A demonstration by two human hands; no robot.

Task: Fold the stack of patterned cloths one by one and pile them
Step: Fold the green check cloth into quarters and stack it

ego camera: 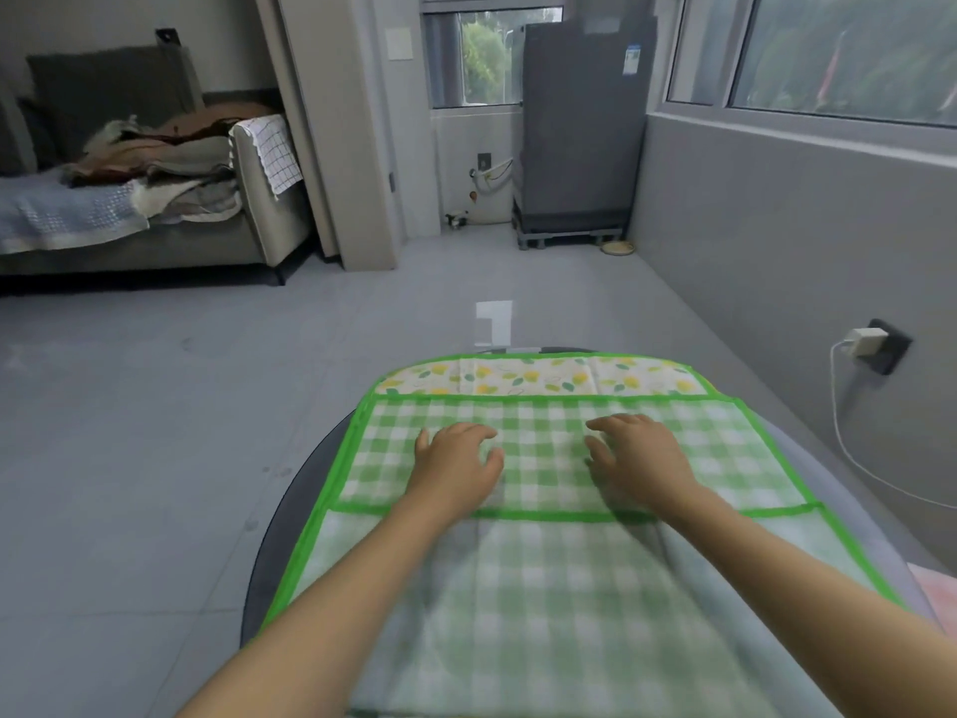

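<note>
Green checked cloth (544,588) flat under my hands; left hand (458,466) and right hand (639,458) side by side, fingers spread, pressing its middle.

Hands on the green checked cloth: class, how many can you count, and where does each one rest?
2. The left hand rests left of centre on the green checked cloth; the right hand rests right of centre, both with fingers spread, below the lemon-print strip.
</note>
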